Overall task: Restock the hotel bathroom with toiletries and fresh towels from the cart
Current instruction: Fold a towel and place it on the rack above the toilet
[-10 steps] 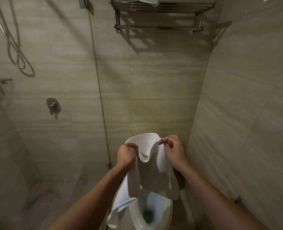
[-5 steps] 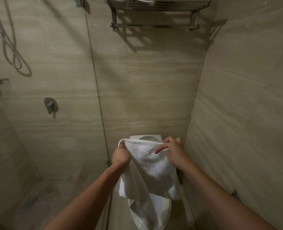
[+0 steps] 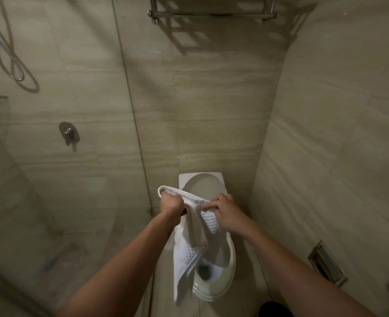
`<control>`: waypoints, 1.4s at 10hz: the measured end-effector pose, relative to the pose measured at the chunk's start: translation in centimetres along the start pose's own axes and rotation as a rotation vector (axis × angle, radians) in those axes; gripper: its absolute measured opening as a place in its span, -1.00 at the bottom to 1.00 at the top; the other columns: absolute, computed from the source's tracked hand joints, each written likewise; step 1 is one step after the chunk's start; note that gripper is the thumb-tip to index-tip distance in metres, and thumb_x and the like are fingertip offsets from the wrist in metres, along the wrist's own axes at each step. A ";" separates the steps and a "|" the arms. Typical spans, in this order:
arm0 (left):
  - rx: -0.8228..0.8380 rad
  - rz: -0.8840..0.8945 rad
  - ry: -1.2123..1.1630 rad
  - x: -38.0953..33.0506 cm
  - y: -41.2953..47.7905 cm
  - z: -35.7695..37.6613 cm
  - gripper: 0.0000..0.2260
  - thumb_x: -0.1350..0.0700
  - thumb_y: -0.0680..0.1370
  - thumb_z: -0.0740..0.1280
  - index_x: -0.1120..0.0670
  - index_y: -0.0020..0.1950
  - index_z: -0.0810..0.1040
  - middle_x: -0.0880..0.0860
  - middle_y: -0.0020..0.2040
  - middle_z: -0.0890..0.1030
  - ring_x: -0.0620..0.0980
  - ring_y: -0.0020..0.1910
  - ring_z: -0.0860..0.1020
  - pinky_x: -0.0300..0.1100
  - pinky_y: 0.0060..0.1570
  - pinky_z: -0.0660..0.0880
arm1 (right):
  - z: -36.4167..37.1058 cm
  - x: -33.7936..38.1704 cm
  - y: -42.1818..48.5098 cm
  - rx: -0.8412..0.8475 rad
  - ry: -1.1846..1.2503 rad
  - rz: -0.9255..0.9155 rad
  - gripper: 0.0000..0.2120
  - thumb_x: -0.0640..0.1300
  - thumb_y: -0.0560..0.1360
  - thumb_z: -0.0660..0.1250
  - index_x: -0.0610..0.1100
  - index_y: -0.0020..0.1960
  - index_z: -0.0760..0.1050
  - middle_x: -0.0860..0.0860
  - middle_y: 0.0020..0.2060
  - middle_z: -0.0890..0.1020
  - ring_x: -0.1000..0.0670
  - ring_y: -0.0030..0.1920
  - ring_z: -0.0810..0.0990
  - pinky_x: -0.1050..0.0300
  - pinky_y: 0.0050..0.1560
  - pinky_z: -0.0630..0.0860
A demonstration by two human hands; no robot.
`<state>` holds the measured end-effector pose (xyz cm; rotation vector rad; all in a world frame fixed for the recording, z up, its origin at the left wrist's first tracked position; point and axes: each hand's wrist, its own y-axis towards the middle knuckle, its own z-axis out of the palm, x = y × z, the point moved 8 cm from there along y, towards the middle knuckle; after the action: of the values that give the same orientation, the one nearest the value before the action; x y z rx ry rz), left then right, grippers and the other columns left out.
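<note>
Both the left hand [image 3: 171, 203] and the right hand [image 3: 225, 212] grip the white towel [image 3: 189, 250] over the toilet [image 3: 221, 284]. Folding appears underway; next, likely the rack [image 3: 211, 13] above.

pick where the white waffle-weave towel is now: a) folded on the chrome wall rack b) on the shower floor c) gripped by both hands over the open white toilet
c: the left hand and right hand grip the white waffle-weave towel, hanging above the open white toilet.
</note>
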<state>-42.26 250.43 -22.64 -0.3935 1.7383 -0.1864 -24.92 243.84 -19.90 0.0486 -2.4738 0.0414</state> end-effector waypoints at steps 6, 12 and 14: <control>-0.029 -0.213 -0.353 1.8 -2.1 0.7 -0.76 0.42 0.58 0.12 0.24 0.19 0.44 0.24 0.11 0.55 0.24 0.06 0.65 0.05 -0.08 0.64 | 4.3 -0.7 -3.6 -0.277 -0.309 0.032 -0.52 -0.01 0.56 0.27 0.02 0.47 0.33 -0.01 0.32 0.31 -0.06 0.32 0.27 0.04 0.37 0.37; -0.210 0.088 0.259 0.0 -3.1 -3.1 -0.52 0.03 0.56 0.21 0.14 0.47 0.33 0.17 0.38 0.39 0.26 0.28 0.48 0.07 0.30 0.42 | -1.0 -1.4 -1.1 -0.182 0.387 0.005 -0.60 -0.42 0.53 0.29 0.00 0.12 0.69 0.11 0.10 0.59 0.13 0.13 0.56 0.52 0.05 0.39; -0.256 0.124 0.354 -0.4 -2.6 -4.7 -0.52 0.05 0.59 0.08 0.04 0.53 0.33 0.15 0.42 0.40 0.19 0.40 0.38 0.14 0.43 0.14 | -2.0 -1.3 -0.1 -0.142 0.707 0.085 -0.62 -0.33 0.49 0.43 0.17 -0.04 0.73 0.16 -0.06 0.73 0.16 -0.03 0.69 0.37 -0.10 0.57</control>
<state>-46.37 247.71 -20.41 -0.4574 2.1389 0.0620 -22.65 243.88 -19.12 -0.1146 -1.7654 -0.0699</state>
